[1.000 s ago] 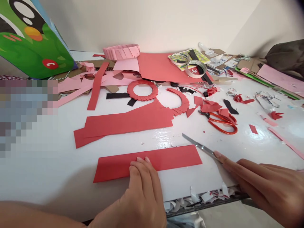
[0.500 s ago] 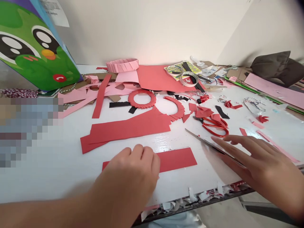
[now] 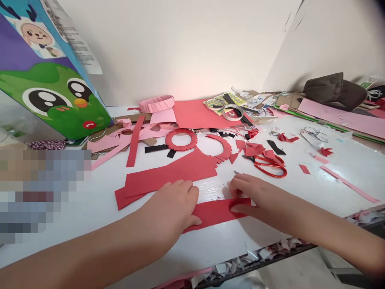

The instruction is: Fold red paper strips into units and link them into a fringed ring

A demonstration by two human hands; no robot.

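Tabletop scene from a head-worn view. A white table (image 3: 345,188) spans the frame, with a pale wall behind it. At upper left, a tilted box (image 3: 51,84) shows a printed green cartoon creature. At upper right lies a long pink sheet (image 3: 339,116), and at top centre a flat red sheet (image 3: 195,114). Left of centre, broad red paper pieces (image 3: 171,172) overlap.

At lower centre, a narrow red strip (image 3: 216,214) lies flat, its long axis running nearly left to right, with the right end higher in the frame. The left hand (image 3: 168,208) is open and slightly arched, its thumb (image 3: 195,220) on the strip's left part. The right hand (image 3: 255,196) is curled at the strip's right end; whether its fingers pinch the paper cannot be told.

Right of centre are scissors (image 3: 270,166) with glossy red loop handles. Behind the hands lie a fringed red paper ring (image 3: 181,139), a pleated pink band (image 3: 157,104), two clear tape rolls (image 3: 228,112) and matte black scraps (image 3: 156,148).
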